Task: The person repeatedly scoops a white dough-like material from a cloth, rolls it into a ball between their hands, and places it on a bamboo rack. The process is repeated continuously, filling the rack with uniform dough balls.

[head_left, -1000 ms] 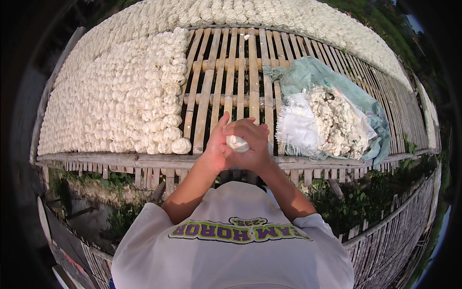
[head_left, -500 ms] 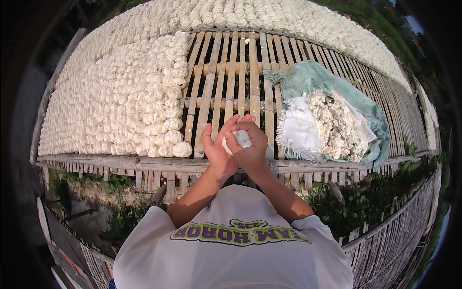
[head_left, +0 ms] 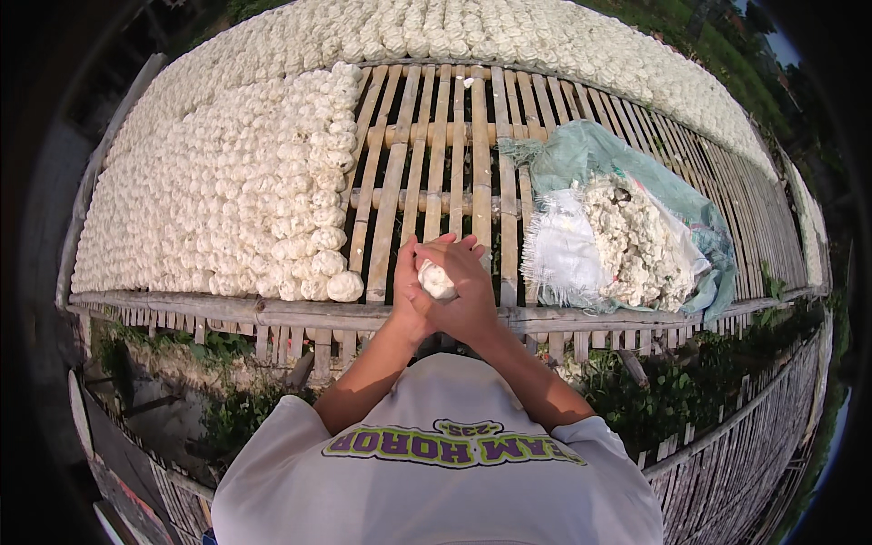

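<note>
A white, moist-looking ball point(head_left: 438, 281) sits between my cupped palms, just above the near edge of the rack. My left hand point(head_left: 411, 304) is curled around its left side and underside. From the right, my right hand point(head_left: 469, 292) closes over it, its fingers hiding much of the ball. To the left, rows of similar white balls point(head_left: 227, 191) cover the slats. A sack point(head_left: 568, 250) lies opened out on the right, bearing a heap of crumbly white pulp point(head_left: 636, 250) that has a dark spot near its top.
The rack of bamboo slats point(head_left: 480, 163) has gaps between its strips. A bamboo rail point(head_left: 300, 311) runs along its near edge. Another band of white balls point(head_left: 509, 32) spans the far side. Plants point(head_left: 645, 391) grow below, and a second slatted rack point(head_left: 727, 472) stands at the lower right.
My hands have pressed closer together around the ball. My right hand has turned over it, and the ball now shows lower and a little further left.
</note>
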